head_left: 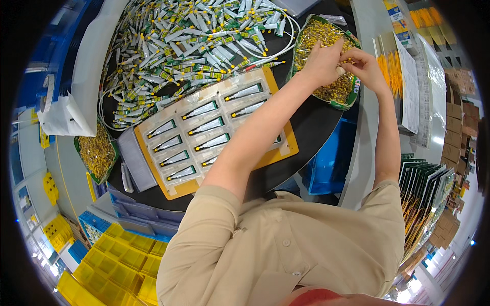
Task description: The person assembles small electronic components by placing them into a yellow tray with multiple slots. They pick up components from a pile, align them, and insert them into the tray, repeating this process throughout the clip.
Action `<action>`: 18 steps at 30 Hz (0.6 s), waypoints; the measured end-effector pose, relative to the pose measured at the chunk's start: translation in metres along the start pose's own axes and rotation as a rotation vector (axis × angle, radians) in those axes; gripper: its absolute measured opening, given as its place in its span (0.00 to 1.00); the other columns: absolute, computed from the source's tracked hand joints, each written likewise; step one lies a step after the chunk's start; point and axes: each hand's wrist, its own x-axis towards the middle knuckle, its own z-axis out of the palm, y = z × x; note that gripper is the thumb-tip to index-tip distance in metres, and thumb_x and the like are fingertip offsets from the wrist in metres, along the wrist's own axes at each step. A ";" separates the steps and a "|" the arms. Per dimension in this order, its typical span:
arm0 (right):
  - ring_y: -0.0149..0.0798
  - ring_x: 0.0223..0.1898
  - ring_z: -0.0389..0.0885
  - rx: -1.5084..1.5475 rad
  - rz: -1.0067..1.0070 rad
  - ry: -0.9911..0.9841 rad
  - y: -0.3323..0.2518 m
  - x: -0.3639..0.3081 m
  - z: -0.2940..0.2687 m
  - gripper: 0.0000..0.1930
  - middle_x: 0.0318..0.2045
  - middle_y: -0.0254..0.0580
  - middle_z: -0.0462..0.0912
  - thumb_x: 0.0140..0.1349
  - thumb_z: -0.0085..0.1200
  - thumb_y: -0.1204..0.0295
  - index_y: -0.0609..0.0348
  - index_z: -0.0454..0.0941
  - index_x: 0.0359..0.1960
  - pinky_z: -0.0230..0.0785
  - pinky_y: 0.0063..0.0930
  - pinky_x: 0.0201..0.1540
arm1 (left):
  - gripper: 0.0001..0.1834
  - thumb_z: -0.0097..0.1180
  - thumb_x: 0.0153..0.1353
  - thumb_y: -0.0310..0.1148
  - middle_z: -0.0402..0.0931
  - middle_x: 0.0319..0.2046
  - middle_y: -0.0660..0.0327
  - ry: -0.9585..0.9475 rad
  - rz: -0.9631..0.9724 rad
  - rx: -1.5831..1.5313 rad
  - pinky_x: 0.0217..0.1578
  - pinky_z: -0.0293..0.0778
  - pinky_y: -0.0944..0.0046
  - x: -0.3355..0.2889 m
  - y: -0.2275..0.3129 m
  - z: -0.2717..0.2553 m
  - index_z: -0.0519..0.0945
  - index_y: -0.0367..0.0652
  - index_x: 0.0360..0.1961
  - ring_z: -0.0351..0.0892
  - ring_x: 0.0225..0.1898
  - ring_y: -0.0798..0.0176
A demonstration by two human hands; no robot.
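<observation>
Both my hands are over an open green-edged box full of small yellow-and-metallic pieces. My left hand reaches down onto the pieces with its fingers apart. Beside it, my right hand pinches thumb and forefinger together near a pale tip at the left thumb. Whatever is in that pinch is too small to tell. Below my left forearm lies a yellow-edged tray; its pale compartments hold several silver-and-green tubes with yellow caps. The forearm hides part of the tray.
A large heap of similar tubes covers the black tabletop's far left, with a white cable beside it. Another box of small pieces stands at left. Yellow bins are lower left; orange-tipped card stacks stand at right.
</observation>
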 end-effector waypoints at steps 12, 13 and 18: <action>0.27 0.38 0.81 0.118 0.162 -0.011 0.009 0.010 0.000 0.10 0.37 0.34 0.85 0.66 0.60 0.73 0.63 0.83 0.46 0.74 0.22 0.43 | 0.08 0.60 0.59 0.30 0.83 0.33 0.43 -0.173 -0.031 0.155 0.43 0.78 0.47 -0.003 -0.021 -0.004 0.84 0.37 0.35 0.83 0.40 0.39; 0.27 0.38 0.81 0.064 0.123 -0.016 0.010 0.011 0.001 0.10 0.38 0.34 0.84 0.66 0.60 0.73 0.63 0.84 0.45 0.73 0.22 0.44 | 0.08 0.59 0.59 0.30 0.83 0.33 0.42 -0.213 -0.034 0.174 0.43 0.79 0.47 -0.005 -0.021 -0.007 0.84 0.37 0.35 0.83 0.40 0.39; 0.25 0.39 0.78 -0.264 -0.147 -0.104 0.018 0.011 0.005 0.07 0.37 0.33 0.83 0.66 0.60 0.74 0.65 0.84 0.41 0.70 0.21 0.44 | 0.09 0.57 0.58 0.29 0.84 0.35 0.43 -0.335 -0.108 0.274 0.43 0.80 0.49 -0.023 -0.012 -0.026 0.84 0.35 0.34 0.85 0.41 0.41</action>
